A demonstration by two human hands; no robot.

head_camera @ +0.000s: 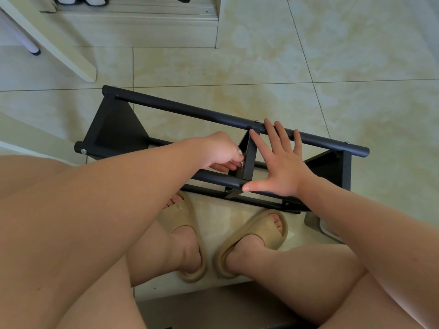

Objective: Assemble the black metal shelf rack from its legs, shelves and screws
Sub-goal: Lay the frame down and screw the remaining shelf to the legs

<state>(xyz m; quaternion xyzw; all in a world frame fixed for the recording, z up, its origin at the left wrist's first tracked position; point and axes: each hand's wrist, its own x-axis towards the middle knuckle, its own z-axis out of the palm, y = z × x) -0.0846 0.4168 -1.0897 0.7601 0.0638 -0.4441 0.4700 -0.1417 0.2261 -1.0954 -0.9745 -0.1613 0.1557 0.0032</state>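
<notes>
The black metal rack point(190, 110) lies on its side on the tiled floor in front of my feet, its round legs running left to right. A left shelf point(116, 129), a middle shelf point(249, 155) and a right shelf point(330, 167) stand edge-up between the legs. My left hand point(221, 150) reaches in between the legs and its fingers curl round the middle shelf's lower edge. My right hand point(278, 160) lies flat and spread, fingers straight on the far leg, forefinger along the middle shelf, thumb on the near leg. Silver screw heads point(83, 151) show at leg ends.
My two feet in beige slippers point(251, 241) stand just under the rack's near side. A white furniture leg point(59, 43) slants at top left and a pale wooden step point(142, 24) runs along the top. A grey-white object point(318, 222) lies under my right forearm.
</notes>
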